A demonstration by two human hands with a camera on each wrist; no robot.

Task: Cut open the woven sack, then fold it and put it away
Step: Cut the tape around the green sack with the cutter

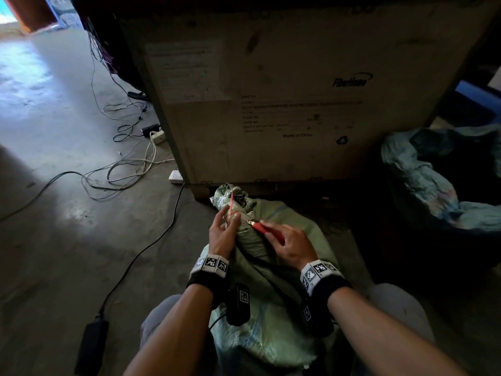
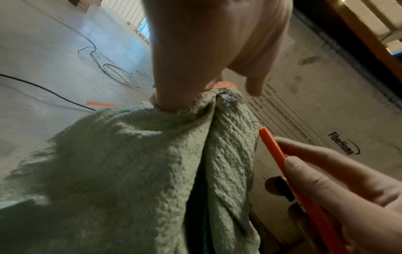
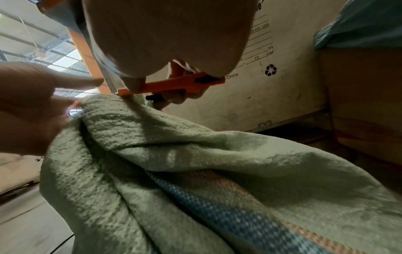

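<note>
I'm at step one: cutting the tie, nothing folded yet. The woven sack [image 1: 273,289] lies lower centre of the head view, across my lap, w/ its bunched neck [image 1: 233,200] pointing up-frame at the foot of the big cardboard box [image 1: 298,90]. My left hand [image 1: 222,233] is at the neck, thumb and fingers pinching the red tie string [image 1: 231,206] that runs up from the knot. My right hand [image 1: 291,244] is clenched round the orange utility knife [image 1: 262,228]; its blade tip sits right at the neck, just beside my left thumb. In the right wrist view the knife [image 3: 172,84] lies flat over the top fold of the sack.

Next move, as I judge it: get the blade under the string only, cut away from the left fingers, short stroke, keep the string taut. Risk: thumb is v. close to the blade.

Loose cables [image 1: 127,164] lie on the floor, left of frame; another bluish sack [image 1: 433,185] at right.
</note>
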